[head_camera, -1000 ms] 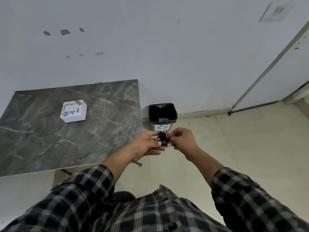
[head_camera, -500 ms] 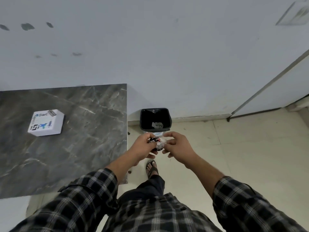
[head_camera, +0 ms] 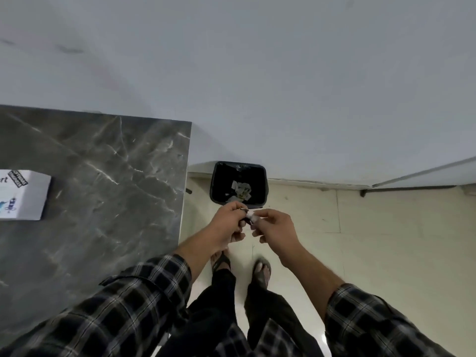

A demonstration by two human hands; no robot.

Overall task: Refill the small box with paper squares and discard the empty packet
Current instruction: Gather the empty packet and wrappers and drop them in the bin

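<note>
My left hand (head_camera: 228,224) and my right hand (head_camera: 277,228) meet in front of me above the floor, both pinching a small crumpled packet (head_camera: 249,217), dark on the left side and whitish on the right. Just beyond the hands stands a black waste bin (head_camera: 217,184) with several paper scraps at its bottom. The small white box (head_camera: 23,194) with printed labels lies closed on the dark marble table (head_camera: 108,176) at the far left, cut off by the frame edge.
The table's right edge runs close to my left forearm. The bin stands against a grey wall (head_camera: 257,73). A door frame base (head_camera: 412,176) lies to the right. My sandalled feet (head_camera: 261,271) are on the pale tiled floor below the hands.
I have stepped closer to the bin and look down more steeply; the table and box slid left in view. Both hands still hold the packet, now near the bin's front edge.
</note>
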